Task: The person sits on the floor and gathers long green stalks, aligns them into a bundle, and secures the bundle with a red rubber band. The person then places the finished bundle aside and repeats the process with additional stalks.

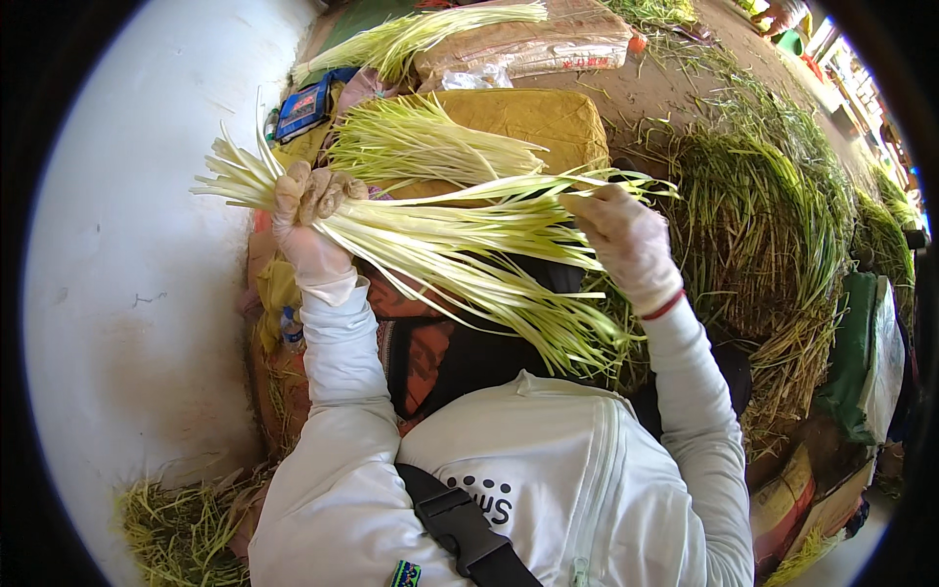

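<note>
My left hand [312,213], in a thin pale glove soiled at the fingers, is wrapped around a bundle of blanched garlic-type greens [447,227] close to its white stem ends. Those ends stick out to the left of the fist. To the right the long yellow-green leaves fan out over my lap. At the upper leaf tips is my right hand [623,238], also gloved, with bent fingers pinching a few leaves; the fingertips are partly hidden. Just beyond the held bundle, a second pile of the same greens [440,143] lies on a yellow wrapped block [535,121].
More greens [433,29] lie by a brown wrapped block [528,37] at the top. A large heap of green leaves [755,227] covers the floor at right. A white wall [147,257] stands at left. Leaf scraps [183,528] lie lower left, a plastic bottle [291,326] nearby.
</note>
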`<state>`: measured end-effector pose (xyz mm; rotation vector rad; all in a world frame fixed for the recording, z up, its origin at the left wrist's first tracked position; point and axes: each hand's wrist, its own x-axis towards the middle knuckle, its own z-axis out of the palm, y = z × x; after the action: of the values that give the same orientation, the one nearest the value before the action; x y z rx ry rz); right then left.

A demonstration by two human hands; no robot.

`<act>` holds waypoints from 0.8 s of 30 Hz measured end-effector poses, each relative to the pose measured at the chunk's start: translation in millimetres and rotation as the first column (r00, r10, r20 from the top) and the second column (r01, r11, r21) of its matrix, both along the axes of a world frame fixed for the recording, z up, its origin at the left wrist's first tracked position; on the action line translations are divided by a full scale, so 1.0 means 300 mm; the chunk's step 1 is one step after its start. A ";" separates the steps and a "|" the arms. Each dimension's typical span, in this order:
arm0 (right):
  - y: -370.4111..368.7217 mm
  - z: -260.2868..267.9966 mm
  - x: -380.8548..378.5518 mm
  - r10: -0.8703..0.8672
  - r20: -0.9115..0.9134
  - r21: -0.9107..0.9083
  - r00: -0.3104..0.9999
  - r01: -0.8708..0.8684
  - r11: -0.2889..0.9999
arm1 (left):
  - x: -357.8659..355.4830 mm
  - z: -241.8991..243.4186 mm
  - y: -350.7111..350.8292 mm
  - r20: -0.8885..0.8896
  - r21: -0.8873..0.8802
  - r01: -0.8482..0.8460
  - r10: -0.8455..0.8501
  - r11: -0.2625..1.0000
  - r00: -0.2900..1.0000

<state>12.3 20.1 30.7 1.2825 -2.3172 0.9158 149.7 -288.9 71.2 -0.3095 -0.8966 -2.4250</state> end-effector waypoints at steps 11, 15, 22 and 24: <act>-0.119 -0.008 -0.082 0.182 -0.194 0.199 0.964 -0.143 0.970 | -0.009 0.007 0.000 -0.084 0.004 0.099 -0.098 0.995 0.992; -0.151 0.018 -0.110 0.181 -0.209 0.459 0.961 -0.067 0.886 | -0.013 0.012 0.007 -0.088 0.042 0.122 -0.118 0.992 0.989; 0.010 0.047 0.052 0.273 0.252 0.110 0.928 -0.308 0.945 | 0.007 0.019 0.016 -0.068 0.058 0.093 -0.089 0.994 0.994; 0.036 0.006 0.100 0.299 0.388 0.016 0.872 -0.330 0.944 | 0.014 0.011 0.020 -0.085 0.126 0.119 -0.109 0.985 0.990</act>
<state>42.2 31.0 32.7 1.6825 -2.4933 1.2887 153.7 -282.8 74.3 -0.4144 -0.6996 -2.5437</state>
